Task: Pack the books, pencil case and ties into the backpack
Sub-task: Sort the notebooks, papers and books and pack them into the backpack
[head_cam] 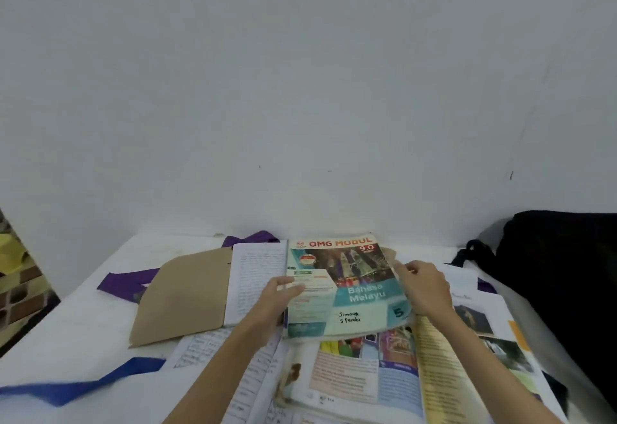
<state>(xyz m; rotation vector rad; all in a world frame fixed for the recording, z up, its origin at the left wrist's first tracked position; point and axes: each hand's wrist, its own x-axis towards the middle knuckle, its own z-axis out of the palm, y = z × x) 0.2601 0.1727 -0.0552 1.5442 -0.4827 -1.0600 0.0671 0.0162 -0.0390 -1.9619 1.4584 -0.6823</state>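
A closed workbook (347, 286) with a teal cover lies on top of other books on the white table (83, 317). My left hand (277, 300) rests on its left edge with straight fingers. My right hand (424, 286) grips its right edge. Under it lies an open colourful textbook (367, 377). To the left is an open exercise book with a brown cover (187, 293) and written pages. A purple tie (123, 283) lies behind the brown cover. Near the front left is a blue tie (83, 383). The black backpack (561, 273) stands at the right.
A plain white wall rises right behind the table. Loose written sheets (233, 357) lie under the books near the front. At the far left, beyond the table's edge, a patterned floor and a yellow object (10, 253) show.
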